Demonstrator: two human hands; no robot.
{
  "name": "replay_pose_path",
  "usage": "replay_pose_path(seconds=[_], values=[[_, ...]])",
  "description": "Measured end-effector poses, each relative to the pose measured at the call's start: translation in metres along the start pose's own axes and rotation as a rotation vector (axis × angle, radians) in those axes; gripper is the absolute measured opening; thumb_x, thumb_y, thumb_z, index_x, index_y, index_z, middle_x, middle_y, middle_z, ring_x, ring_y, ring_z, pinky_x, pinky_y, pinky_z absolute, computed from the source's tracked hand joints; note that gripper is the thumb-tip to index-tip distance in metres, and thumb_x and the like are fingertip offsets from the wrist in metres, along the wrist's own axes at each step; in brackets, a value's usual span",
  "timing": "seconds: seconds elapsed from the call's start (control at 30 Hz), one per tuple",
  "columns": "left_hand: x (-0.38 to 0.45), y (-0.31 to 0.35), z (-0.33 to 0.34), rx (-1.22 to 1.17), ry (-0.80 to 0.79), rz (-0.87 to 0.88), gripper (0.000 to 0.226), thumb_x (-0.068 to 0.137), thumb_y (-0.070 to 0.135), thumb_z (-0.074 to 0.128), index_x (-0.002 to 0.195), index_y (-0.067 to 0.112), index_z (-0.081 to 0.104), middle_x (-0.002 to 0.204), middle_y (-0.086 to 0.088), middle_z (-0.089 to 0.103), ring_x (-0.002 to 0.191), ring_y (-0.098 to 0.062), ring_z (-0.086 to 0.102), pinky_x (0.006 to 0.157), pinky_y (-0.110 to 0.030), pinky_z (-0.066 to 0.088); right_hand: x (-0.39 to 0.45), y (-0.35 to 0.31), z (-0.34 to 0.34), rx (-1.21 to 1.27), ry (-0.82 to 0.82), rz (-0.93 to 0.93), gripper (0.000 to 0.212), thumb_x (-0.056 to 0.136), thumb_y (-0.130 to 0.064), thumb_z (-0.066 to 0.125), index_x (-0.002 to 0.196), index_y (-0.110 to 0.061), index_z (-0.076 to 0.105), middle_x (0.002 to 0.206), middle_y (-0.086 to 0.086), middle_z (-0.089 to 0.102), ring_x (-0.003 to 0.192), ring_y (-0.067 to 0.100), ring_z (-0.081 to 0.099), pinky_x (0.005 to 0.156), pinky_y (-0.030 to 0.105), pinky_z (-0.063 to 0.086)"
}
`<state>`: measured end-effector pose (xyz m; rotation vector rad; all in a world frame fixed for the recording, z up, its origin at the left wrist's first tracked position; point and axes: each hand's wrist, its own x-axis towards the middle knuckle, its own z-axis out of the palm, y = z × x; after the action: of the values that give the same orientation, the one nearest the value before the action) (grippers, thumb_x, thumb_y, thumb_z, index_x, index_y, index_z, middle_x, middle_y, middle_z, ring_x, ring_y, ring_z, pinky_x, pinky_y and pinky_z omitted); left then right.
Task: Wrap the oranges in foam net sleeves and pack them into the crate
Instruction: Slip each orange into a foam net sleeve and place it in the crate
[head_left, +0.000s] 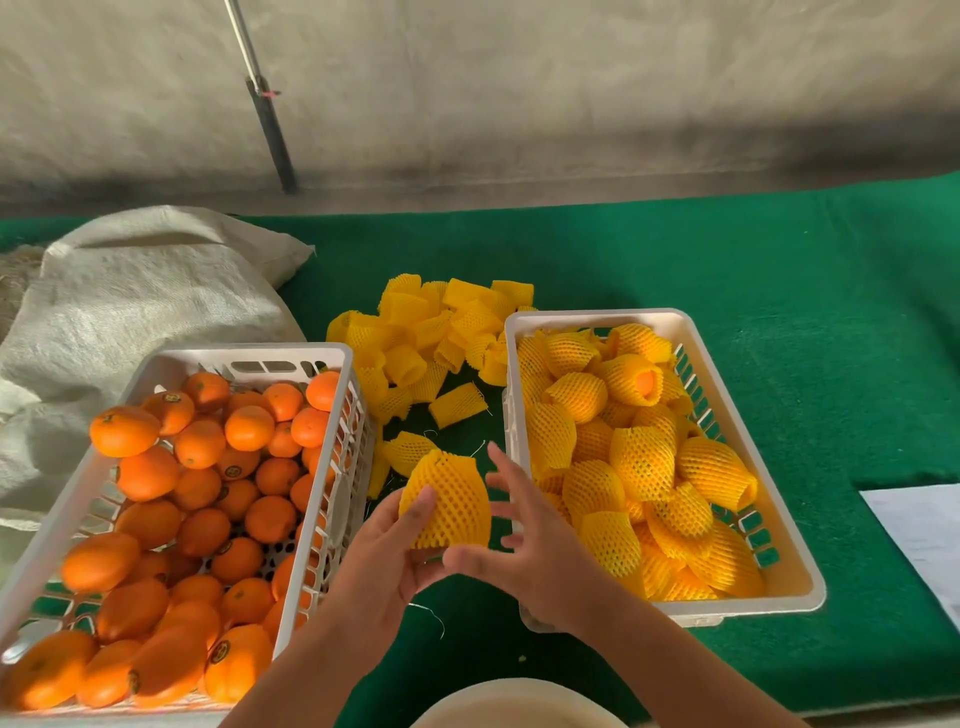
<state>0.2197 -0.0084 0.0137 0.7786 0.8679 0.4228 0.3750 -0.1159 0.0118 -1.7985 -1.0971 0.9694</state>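
An orange wrapped in a yellow foam net sleeve (451, 501) sits between my hands, above the green cloth. My left hand (387, 553) grips it from below and the left, thumb on the net. My right hand (522, 538) is beside it on the right with fingers spread and straight; its thumb lies under the sleeve. A white crate (317, 358) on the left holds several bare oranges (200, 499). A second white crate (597, 316) on the right holds several wrapped oranges (644, 462). Loose empty sleeves (436, 332) lie piled between the crates, further back.
A green cloth (779, 291) covers the table. A white woven sack (140, 291) lies at the back left behind the orange crate. A sheet of white paper (924, 530) is at the right edge. A metal pole (265, 98) leans against the grey wall.
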Motion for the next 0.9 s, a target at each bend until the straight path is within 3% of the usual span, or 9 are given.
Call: replay_pose_path(seconds=[0.1,0.27,0.33,0.4,0.47,0.53,0.63,0.7,0.9], values=[[-0.003,-0.004,0.01,0.08,-0.063,-0.03,0.054,0.09,0.045,0.07,0.139,0.028,0.057,0.125,-0.008,0.072,0.115,-0.034,0.071,0.088,-0.046,0.063,-0.003,0.001,0.004,0.111,0.065,0.055,0.072,0.069,-0.095,0.058,0.131,-0.076,0.027,0.133,-0.03,0.048,0.121,0.007,0.059,0.085,0.017,0.058],[-0.002,-0.002,0.008,0.343,-0.078,-0.053,0.04,0.088,0.05,0.068,0.127,0.046,0.064,0.119,0.007,0.074,0.112,-0.019,0.072,0.087,-0.045,0.063,-0.004,0.006,-0.003,0.203,0.164,0.062,0.062,0.08,-0.069,0.074,0.133,-0.056,0.046,0.128,-0.023,0.052,0.115,0.012,0.06,0.082,0.021,0.061],[0.0,0.003,-0.007,0.631,-0.052,0.075,0.029,0.093,0.05,0.063,0.121,0.048,0.068,0.116,0.016,0.074,0.108,-0.008,0.072,0.091,-0.042,0.062,0.001,0.01,-0.016,0.21,0.218,0.066,0.056,0.082,-0.058,0.075,0.131,-0.055,0.049,0.126,-0.021,0.053,0.111,0.011,0.06,0.073,0.017,0.058],[0.002,0.002,-0.035,1.046,0.092,0.264,0.027,0.097,0.052,0.06,0.123,0.047,0.068,0.128,0.021,0.069,0.116,-0.003,0.066,0.102,-0.042,0.057,0.01,0.018,-0.038,0.16,0.329,0.082,0.054,0.087,-0.053,0.077,0.133,-0.055,0.049,0.123,-0.024,0.051,0.105,0.006,0.058,0.064,0.015,0.054],[0.001,-0.003,-0.065,1.473,0.304,0.363,0.043,0.096,0.056,0.06,0.136,0.042,0.06,0.153,0.011,0.05,0.14,-0.013,0.047,0.113,-0.048,0.047,0.021,0.029,-0.066,0.07,0.466,0.112,0.058,0.089,-0.048,0.078,0.139,-0.05,0.048,0.127,-0.021,0.051,0.102,0.001,0.055,0.068,0.013,0.05],[-0.002,-0.011,-0.088,1.678,0.427,0.356,0.062,0.094,0.057,0.063,0.15,0.036,0.047,0.167,0.0,0.028,0.156,-0.024,0.02,0.119,-0.056,0.034,0.034,0.04,-0.096,-0.004,0.587,0.136,0.062,0.089,-0.045,0.078,0.144,-0.041,0.049,0.136,-0.013,0.053,0.11,0.004,0.053,0.079,0.023,0.051],[-0.004,-0.028,-0.112,1.711,0.431,0.203,0.089,0.094,0.065,0.058,0.165,0.035,0.013,0.174,-0.003,-0.004,0.16,-0.027,-0.003,0.124,-0.055,0.023,0.053,0.057,-0.125,-0.127,0.648,0.166,0.067,0.089,-0.042,0.078,0.148,-0.034,0.048,0.141,-0.002,0.056,0.125,0.02,0.053,0.094,0.04,0.053],[-0.001,-0.039,-0.119,1.738,0.426,0.127,0.092,0.096,0.068,0.05,0.166,0.033,0.001,0.173,-0.003,-0.013,0.16,-0.028,-0.003,0.128,-0.049,0.019,0.065,0.067,-0.132,-0.218,0.623,0.175,0.07,0.089,-0.042,0.079,0.15,-0.031,0.047,0.144,0.003,0.058,0.129,0.027,0.055,0.098,0.045,0.053],[0.01,-0.04,-0.118,1.775,0.444,0.107,0.081,0.099,0.055,0.055,0.166,0.026,0.019,0.172,-0.01,-0.002,0.158,-0.03,0.01,0.128,-0.044,0.021,0.084,0.087,-0.133,-0.456,0.545,0.2,0.074,0.091,-0.055,0.073,0.153,-0.027,0.045,0.15,0.004,0.058,0.134,0.032,0.056,0.098,0.047,0.054]])
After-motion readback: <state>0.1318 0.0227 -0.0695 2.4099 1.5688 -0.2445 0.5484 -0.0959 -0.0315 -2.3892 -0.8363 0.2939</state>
